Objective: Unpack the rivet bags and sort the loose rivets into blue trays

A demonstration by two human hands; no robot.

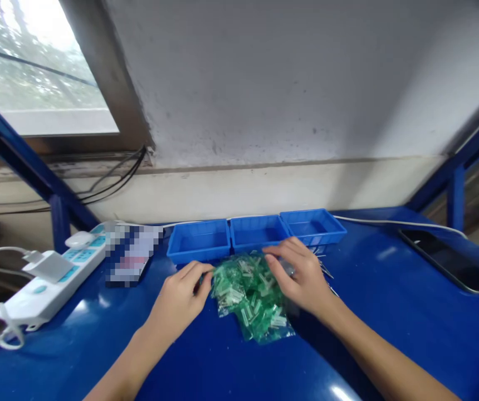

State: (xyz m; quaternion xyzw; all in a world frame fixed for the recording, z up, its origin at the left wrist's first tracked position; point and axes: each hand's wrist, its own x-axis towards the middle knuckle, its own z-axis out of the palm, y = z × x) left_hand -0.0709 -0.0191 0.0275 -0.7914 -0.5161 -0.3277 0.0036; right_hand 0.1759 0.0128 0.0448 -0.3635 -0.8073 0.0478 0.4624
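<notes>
A heap of small green see-through plastic bags, with pale strip-like pieces inside, lies on the blue table. At its left edge, my left hand is closed, thumb and forefinger pinching a bag's corner. My right hand reaches over the upper right of the heap with bent fingers, thumb and forefinger tips close together at a bag's edge. Its palm side and other fingertips are hidden. Some thin metal tools stick out from behind the right hand.
Three blue trays stand in a row behind the heap: left, middle and right. A white power strip with plugs and cables is at left, near a blurred-out item. A dark phone lies at right.
</notes>
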